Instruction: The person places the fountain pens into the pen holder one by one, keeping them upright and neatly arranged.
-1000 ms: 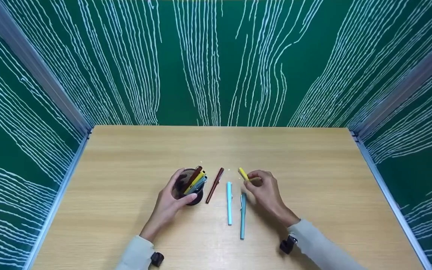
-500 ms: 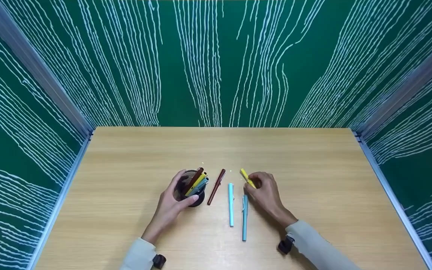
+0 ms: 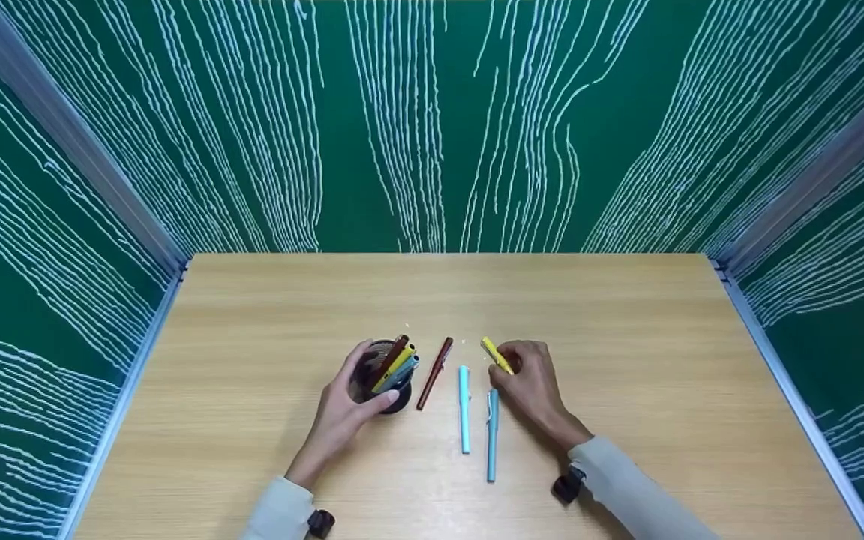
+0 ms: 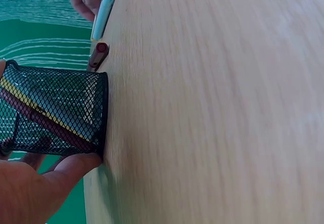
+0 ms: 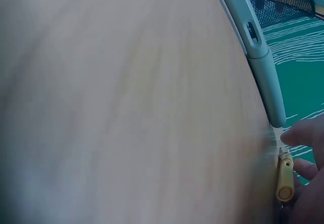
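My left hand [image 3: 336,420] grips a black mesh pen holder [image 4: 55,110], fingers and thumb curled round its sides. Several pens lean inside it: dark red, yellow and blue ones show at the rim. My right hand [image 3: 535,382] is at a yellow pen [image 3: 493,352] that lies slanted on the table. In the right wrist view the thumb and a fingertip stand apart, beside that pen. Between the hands lie a dark red pen [image 3: 434,375], a light blue pen [image 3: 463,409] and a teal pen [image 3: 492,439], the teal one nearest my right hand.
The wooden table [image 3: 252,315] runs back to a green wall [image 3: 469,150] with white wavy lines. Similar green panels stand at left and right, with grey posts [image 3: 87,142] at the corners. Tiny white specks lie near the pens.
More of the yellow pen's near end shows beside my right fingers. My left hand stays on the pen holder. The whole head view has shifted slightly.
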`<control>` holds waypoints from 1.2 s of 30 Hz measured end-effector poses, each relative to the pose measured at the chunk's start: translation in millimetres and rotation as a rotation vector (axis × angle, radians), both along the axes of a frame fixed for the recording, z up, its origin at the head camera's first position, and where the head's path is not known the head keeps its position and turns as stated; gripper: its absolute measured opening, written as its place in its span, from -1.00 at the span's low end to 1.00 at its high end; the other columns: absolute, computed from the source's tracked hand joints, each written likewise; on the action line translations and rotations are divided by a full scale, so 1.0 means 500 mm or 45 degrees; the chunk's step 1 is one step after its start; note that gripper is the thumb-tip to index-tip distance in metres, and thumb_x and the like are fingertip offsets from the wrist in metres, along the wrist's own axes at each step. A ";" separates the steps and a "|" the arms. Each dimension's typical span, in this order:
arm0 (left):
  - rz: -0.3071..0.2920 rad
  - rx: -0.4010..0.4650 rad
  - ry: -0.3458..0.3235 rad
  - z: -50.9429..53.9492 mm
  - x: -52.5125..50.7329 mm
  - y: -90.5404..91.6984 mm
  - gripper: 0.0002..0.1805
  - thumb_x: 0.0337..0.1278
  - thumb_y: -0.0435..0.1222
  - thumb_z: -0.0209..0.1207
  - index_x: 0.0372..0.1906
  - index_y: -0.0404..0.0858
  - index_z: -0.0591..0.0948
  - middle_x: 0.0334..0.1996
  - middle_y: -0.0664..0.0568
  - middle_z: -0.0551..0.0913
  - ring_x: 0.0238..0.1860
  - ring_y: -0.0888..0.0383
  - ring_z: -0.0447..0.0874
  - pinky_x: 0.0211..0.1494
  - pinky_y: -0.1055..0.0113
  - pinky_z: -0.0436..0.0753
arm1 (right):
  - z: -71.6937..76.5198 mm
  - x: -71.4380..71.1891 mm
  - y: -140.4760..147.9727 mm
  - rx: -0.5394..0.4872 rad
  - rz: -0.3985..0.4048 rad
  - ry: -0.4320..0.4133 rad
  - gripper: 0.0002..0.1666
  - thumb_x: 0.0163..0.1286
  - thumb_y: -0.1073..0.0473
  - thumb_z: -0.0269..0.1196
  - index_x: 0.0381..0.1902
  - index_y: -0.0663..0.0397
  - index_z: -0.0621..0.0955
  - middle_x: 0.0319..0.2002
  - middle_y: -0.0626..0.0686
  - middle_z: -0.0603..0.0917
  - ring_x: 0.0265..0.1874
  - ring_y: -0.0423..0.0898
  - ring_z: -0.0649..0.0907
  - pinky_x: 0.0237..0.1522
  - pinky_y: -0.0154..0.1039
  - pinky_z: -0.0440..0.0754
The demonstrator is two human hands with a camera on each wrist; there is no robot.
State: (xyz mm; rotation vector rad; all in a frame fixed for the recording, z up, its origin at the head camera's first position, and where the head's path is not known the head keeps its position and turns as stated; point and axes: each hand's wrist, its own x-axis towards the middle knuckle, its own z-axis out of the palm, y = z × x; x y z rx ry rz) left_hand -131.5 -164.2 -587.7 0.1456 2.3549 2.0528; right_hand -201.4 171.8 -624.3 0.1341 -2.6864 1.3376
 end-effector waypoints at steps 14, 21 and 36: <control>0.007 -0.010 0.023 0.001 0.001 0.003 0.01 0.19 -0.25 0.61 0.70 -0.07 0.36 0.50 -0.16 0.55 0.49 -0.16 0.53 0.63 -0.15 0.39 | 0.002 -0.007 0.013 0.061 0.007 0.059 -0.84 0.27 0.37 0.48 -0.17 0.25 0.82 -0.29 0.08 0.74 -0.08 0.07 0.57 -0.01 -0.03 0.52; 0.004 -0.020 0.022 0.002 0.000 0.003 0.00 0.20 -0.26 0.60 0.70 -0.07 0.36 0.50 -0.15 0.55 0.47 -0.12 0.53 0.62 -0.11 0.41 | 0.018 0.006 0.030 0.015 -0.033 0.036 -0.82 0.29 0.38 0.42 -0.14 0.24 0.80 -0.24 0.11 0.74 -0.09 0.07 0.58 -0.01 -0.04 0.50; 0.001 -0.010 0.009 0.001 0.000 0.002 0.02 0.20 -0.24 0.60 0.71 -0.05 0.34 0.50 -0.13 0.55 0.48 -0.11 0.54 0.62 -0.05 0.42 | 0.079 0.037 0.067 -0.115 -0.088 0.006 -0.77 0.34 0.41 0.48 -0.04 0.25 0.81 -0.15 0.16 0.76 -0.03 0.14 0.63 -0.01 -0.06 0.58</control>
